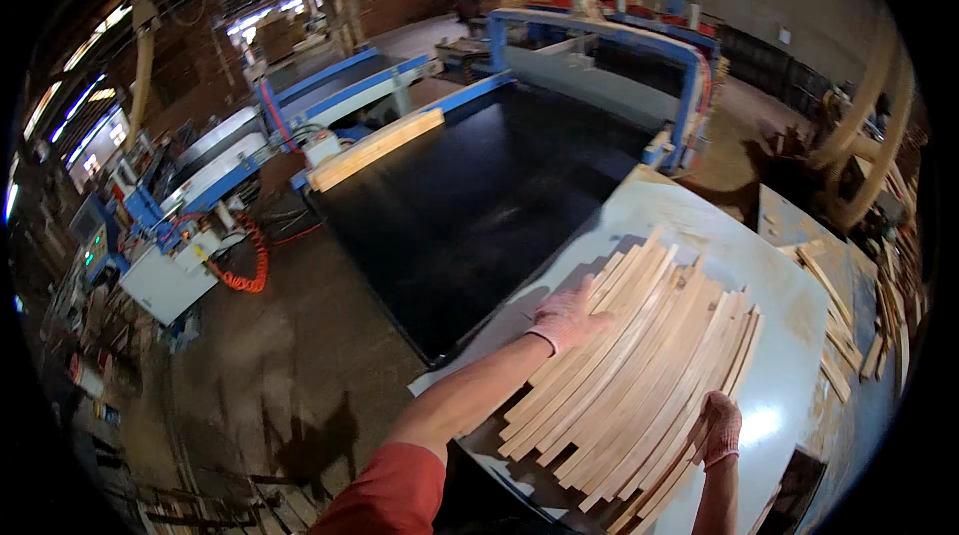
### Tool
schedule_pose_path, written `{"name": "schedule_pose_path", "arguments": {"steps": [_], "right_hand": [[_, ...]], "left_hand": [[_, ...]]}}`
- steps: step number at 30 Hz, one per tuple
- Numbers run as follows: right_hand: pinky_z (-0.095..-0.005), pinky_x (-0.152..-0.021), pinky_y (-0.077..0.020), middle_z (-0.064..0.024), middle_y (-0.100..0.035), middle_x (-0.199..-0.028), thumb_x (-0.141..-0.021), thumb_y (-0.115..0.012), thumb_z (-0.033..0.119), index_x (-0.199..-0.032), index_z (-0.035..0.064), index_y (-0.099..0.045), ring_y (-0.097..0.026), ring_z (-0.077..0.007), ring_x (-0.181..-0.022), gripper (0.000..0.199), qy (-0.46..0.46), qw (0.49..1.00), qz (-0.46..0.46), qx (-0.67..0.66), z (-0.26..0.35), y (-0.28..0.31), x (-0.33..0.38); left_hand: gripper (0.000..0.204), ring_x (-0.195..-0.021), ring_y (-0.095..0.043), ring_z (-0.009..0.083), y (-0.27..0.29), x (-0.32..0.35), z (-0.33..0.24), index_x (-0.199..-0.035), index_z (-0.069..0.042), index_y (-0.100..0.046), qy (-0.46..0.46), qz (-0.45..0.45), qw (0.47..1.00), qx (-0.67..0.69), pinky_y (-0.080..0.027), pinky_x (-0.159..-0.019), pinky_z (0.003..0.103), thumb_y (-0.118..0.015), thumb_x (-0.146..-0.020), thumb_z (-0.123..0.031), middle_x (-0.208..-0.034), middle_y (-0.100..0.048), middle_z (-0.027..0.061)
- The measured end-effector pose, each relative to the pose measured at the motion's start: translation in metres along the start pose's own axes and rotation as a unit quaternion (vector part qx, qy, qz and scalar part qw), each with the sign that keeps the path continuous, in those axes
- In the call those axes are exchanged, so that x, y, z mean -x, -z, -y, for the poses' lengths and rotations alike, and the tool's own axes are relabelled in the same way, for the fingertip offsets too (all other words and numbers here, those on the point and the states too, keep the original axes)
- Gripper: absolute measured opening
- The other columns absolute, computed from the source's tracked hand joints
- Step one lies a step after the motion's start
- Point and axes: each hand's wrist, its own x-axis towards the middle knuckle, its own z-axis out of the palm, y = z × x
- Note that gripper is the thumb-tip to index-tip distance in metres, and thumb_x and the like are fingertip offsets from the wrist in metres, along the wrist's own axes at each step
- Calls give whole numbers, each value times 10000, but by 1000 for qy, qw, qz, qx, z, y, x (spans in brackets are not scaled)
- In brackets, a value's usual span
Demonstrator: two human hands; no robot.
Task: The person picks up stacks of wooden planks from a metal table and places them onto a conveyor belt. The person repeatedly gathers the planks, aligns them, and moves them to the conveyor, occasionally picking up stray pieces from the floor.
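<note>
Many long, narrow wooden strips (639, 355) lie side by side in a loose layer on a pale, smooth tabletop (779, 335). Their ends are uneven. My left hand (571, 320), in a pinkish knit glove, rests against the far left edge of the layer, fingers stretched out and thumb apart. At the right edge, closer to me, my right hand (720, 429) wears a similar glove. Its fingers curl over the outermost strips and press on their side; the fingertips are partly hidden.
Beyond the tabletop extends a black conveyor belt (489, 205) with a blue frame (599, 25) across its far end. A wooden beam (375, 150) lies along its left side. Loose strips (834, 315) lie at right. A white machine box (168, 283) stands left.
</note>
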Motion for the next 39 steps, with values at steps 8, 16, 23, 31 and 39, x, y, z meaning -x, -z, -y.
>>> {"name": "schedule_pose_path", "arguments": {"steps": [8, 16, 23, 31, 39], "right_hand": [[-381, -632, -561, -81, -656, -819, -989, -660, 120, -1022, 46, -664, -636, -239, -702, 82, -48, 998, 21, -31, -67, -254, -16], [-423, -627, -577, -80, -689, -848, -992, -664, 201, -993, 80, -703, -680, -259, -739, 127, -94, 995, -7, 13, -182, -497, -84], [-457, -831, -621, -90, -683, -1101, -994, -705, 201, -1251, 101, -584, -700, -253, -974, 301, -97, 995, 16, 21, -232, -721, -110], [-448, -958, -611, -240, -762, -1225, -1039, -555, 665, -1433, 49, -576, -773, -382, -1103, 732, -60, 747, 229, 621, -241, -845, -164], [-413, -942, -622, -236, -804, -1085, -915, -671, 787, -1296, -149, -574, -796, -347, -1048, 1016, -60, 832, 141, 534, -269, -828, -167]], "left_hand": [[1079, -1332, -593, 423, 106, -60, 167, -1715, -154, -347, -3, -80, 992, -95, -470, -1112, 509, -650, -901, -795, -1466, -548, 245], [1074, -1500, -449, 477, 237, -173, 379, -1716, -151, -346, -10, -142, 973, -179, -354, -1218, 550, -605, -915, -819, -1718, -318, 340], [948, -1645, -211, 497, 338, -251, 534, -1719, -127, -342, 24, -183, 957, -224, -109, -1335, 619, -467, -1029, -765, -1785, -249, 283], [886, -1653, -190, 470, 370, -253, 608, -1722, -83, -307, 86, -198, 950, -226, -102, -1333, 620, -448, -1075, -672, -1785, -251, 275], [873, -1660, -164, 477, 370, -255, 590, -1727, -75, -285, 134, -179, 952, -208, -69, -1341, 620, -436, -1089, -651, -1801, -216, 266]]}}
